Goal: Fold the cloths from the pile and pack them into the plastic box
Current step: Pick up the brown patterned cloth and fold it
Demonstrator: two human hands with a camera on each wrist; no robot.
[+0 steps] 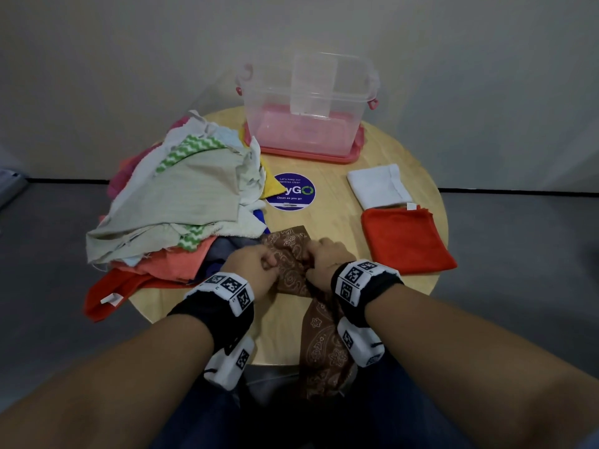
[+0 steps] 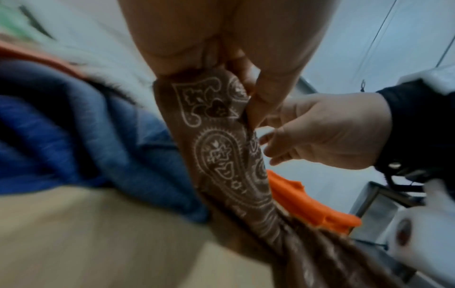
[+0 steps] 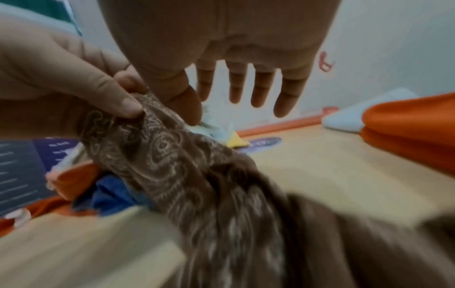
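Brown paisley cloth [image 1: 293, 254] being pinched by left hand [image 1: 256, 265] and right hand [image 1: 327, 257], two folded cloths lying aside: white cloth [image 1: 377, 186], orange cloth [image 1: 405, 241]; clear plastic box [image 1: 308, 105] holding none.

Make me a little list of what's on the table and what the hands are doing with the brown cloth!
held cloth: brown paisley cloth, partly on the table, the rest hanging off the near edge
left hand: pinches the cloth
right hand: grip on the cloth hard to judge; thumb at the cloth, other fingers straight in the right wrist view
pile: mixed unfolded cloths, left side of the round table
folded: white cloth and orange cloth, right side
plastic box: clear, open, standing on its pink lid, far side
sticker: blue, mid-table
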